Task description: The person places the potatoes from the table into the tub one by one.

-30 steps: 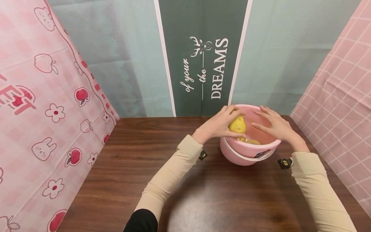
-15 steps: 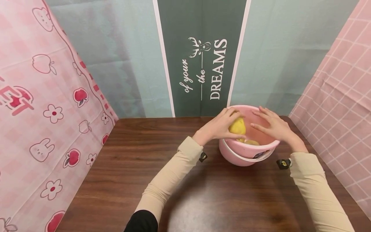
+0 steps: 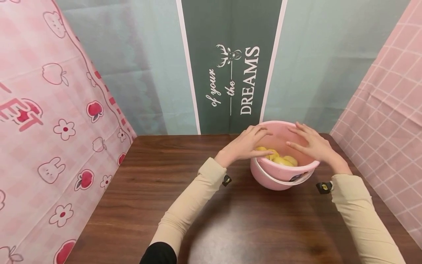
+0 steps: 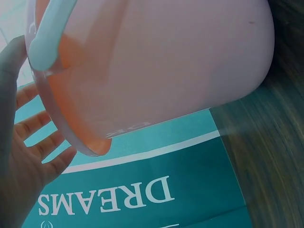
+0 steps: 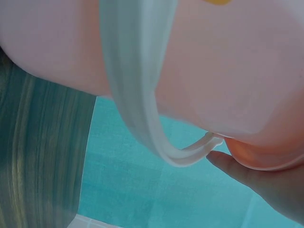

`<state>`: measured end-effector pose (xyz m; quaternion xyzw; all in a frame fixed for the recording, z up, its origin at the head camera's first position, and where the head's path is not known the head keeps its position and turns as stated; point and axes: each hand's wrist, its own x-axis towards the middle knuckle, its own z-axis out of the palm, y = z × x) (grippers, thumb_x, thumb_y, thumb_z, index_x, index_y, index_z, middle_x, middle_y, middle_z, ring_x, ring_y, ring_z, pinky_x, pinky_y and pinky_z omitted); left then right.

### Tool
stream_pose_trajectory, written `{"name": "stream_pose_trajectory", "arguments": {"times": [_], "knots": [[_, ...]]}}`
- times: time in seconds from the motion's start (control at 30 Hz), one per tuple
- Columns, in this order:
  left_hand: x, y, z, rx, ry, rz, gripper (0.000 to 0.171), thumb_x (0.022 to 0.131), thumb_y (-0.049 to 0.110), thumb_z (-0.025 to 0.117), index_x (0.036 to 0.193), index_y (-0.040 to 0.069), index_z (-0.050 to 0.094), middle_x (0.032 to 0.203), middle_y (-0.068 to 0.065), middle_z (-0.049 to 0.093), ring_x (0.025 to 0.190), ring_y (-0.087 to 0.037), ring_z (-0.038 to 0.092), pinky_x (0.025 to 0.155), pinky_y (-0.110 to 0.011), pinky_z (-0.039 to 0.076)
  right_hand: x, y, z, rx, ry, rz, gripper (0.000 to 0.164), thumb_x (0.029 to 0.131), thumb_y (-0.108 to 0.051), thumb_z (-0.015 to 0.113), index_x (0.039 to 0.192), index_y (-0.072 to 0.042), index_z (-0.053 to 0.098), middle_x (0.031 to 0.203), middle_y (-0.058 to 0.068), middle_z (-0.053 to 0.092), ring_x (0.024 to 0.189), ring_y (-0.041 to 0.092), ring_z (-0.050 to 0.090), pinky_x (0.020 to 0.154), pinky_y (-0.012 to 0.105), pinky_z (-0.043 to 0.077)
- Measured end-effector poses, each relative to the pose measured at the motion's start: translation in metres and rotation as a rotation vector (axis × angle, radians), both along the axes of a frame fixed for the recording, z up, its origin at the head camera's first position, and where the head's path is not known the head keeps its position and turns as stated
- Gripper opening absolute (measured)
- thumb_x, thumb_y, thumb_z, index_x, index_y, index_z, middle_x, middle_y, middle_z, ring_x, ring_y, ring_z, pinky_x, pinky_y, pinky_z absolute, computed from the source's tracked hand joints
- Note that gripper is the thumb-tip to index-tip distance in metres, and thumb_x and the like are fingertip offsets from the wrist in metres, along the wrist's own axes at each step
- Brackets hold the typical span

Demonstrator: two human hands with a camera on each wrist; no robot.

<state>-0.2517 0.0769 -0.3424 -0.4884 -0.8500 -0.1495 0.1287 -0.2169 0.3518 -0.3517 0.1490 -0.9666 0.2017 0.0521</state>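
Observation:
A pink bucket (image 3: 280, 172) with a white handle (image 5: 137, 85) stands upright at the table's back right. Inside it lie several yellow rounded fruits (image 3: 281, 161), low against the near wall; the rim hides part of them. My left hand (image 3: 242, 145) is over the bucket's left rim, holding nothing, its fingers spread and its thumb pointing across the opening. In the left wrist view its fingers show beside the pink rim (image 4: 52, 107). Over the right rim is my right hand (image 3: 313, 145), fingers extended and thumb over the opening. The right wrist view shows one finger (image 5: 232, 168) near the handle's end.
The dark brown wooden table (image 3: 197, 205) extends to the left and in front of the bucket. Behind it hangs a green cloth (image 3: 230, 22) with white lettering. Pink patterned cloths (image 3: 389, 121) close off both sides.
My left hand has let go of a yellow fruit, which now lies in the bucket with the others. The hand has shifted slightly left; my right hand has stayed over the rim.

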Motion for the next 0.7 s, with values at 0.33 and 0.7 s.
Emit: {"name": "stream_pose_trajectory", "arguments": {"times": [0.33, 0.7], "knots": [[-0.0003, -0.001, -0.0078, 0.0, -0.042, 0.008, 0.061, 0.085, 0.058, 0.053, 0.133, 0.021, 0.044, 0.138, -0.003, 0.039, 0.121, -0.02, 0.038, 0.103, -0.029, 0.032, -0.0002, 0.0002, -0.0041, 0.004, 0.002, -0.009, 0.066, 0.087, -0.044, 0.059, 0.142, -0.015, 0.038, 0.153, 0.016, 0.018, 0.138, 0.042, 0.014, 0.096, 0.07, 0.017], [-0.0012, 0.0034, -0.0056, 0.012, -0.125, -0.007, 0.059, 0.087, 0.054, 0.053, 0.133, 0.019, 0.045, 0.14, -0.004, 0.036, 0.128, -0.019, 0.032, 0.107, -0.027, 0.026, 0.0004, -0.0002, 0.0012, -0.007, -0.002, 0.002, 0.067, 0.086, -0.042, 0.061, 0.142, -0.014, 0.037, 0.152, 0.017, 0.017, 0.139, 0.041, 0.012, 0.097, 0.07, 0.016]]}}
